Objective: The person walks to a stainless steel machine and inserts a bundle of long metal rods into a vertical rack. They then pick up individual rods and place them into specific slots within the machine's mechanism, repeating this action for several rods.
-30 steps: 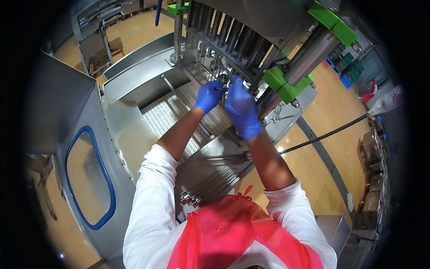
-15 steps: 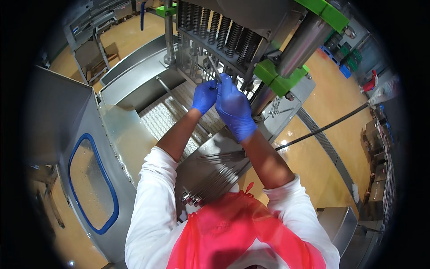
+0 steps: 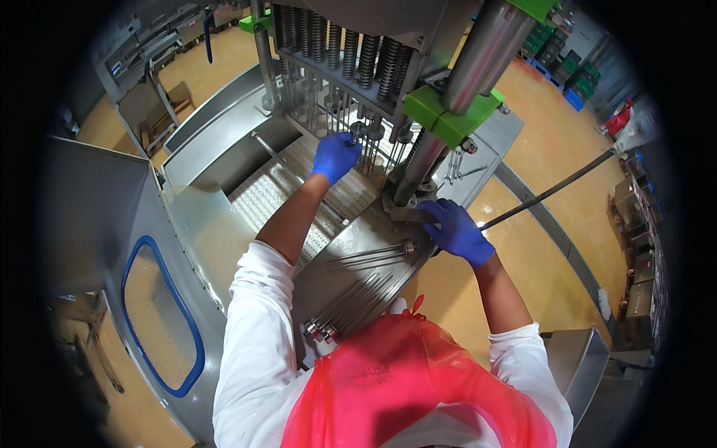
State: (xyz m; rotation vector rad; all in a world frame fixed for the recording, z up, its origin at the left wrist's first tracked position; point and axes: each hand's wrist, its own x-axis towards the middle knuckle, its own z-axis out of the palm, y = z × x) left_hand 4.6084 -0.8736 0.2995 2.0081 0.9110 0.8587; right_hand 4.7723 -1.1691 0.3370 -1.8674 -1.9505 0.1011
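My left hand (image 3: 334, 158), in a blue glove, reaches under the spring block (image 3: 347, 52) of a steel machine. Its fingers are closed at a round metal needle holder (image 3: 359, 131) with thin needles hanging down; the fingertips are partly hidden. Further right, my gloved right hand (image 3: 457, 233) has its fingers bent over the end of a flat metal wrench (image 3: 409, 214), beside the foot of the thick column. Loose needle sets (image 3: 351, 306) with round metal heads lie on the steel ledge between my arms.
Below the springs runs a white perforated conveyor belt (image 3: 276, 194), crossed by a metal rod (image 3: 287, 160). Green clamps (image 3: 452, 116) grip the column. Small metal parts (image 3: 455, 168) rest on the plate to its right. A dark hose (image 3: 553, 194) stretches over the yellow floor.
My right hand has left the needle holder area, moving down and right with the wrench to the column foot. The left hand stays under the springs. The view has shifted slightly.
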